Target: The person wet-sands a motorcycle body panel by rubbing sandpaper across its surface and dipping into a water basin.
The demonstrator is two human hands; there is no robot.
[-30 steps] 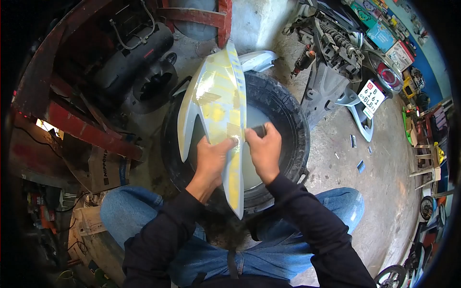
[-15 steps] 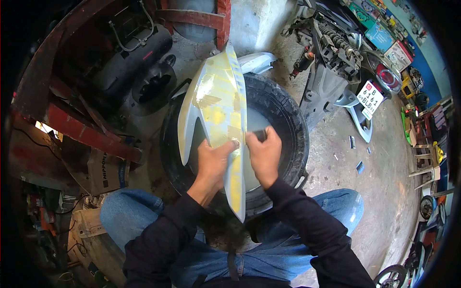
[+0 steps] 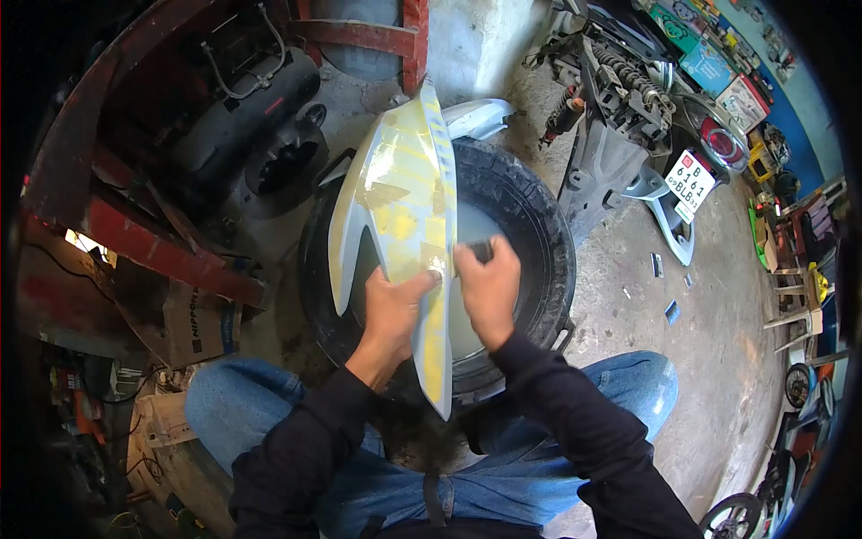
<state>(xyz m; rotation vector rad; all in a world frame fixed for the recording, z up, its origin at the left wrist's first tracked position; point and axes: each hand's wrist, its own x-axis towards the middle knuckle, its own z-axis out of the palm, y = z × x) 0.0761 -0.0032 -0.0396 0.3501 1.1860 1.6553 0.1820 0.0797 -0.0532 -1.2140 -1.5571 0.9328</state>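
A long, pointed motorcycle body panel point(image 3: 404, 202), grey with yellow patches and a wet shine, stands tilted over a black round tub point(image 3: 544, 202) of cloudy water point(image 3: 480, 225). My left hand point(image 3: 392, 314) is closed round the panel's lower part, thumb on its face beside the notch. At the panel's right edge, my right hand point(image 3: 490, 292) pinches a small dark piece of what looks like sandpaper point(image 3: 478, 251). Its fingertips touch that edge. The panel hides part of the tub and some of my left fingers.
Behind the tub lies another pale panel point(image 3: 480, 117). A partly stripped motorcycle point(image 3: 602, 135) with a number plate point(image 3: 689, 186) stands at the right. To the left are a red frame point(image 3: 162, 242), a black tank point(image 3: 242, 121) and a cardboard box point(image 3: 193, 319).
My right hand has shifted slightly left and down along the panel's edge. The panel and my left hand have moved a little to the left.
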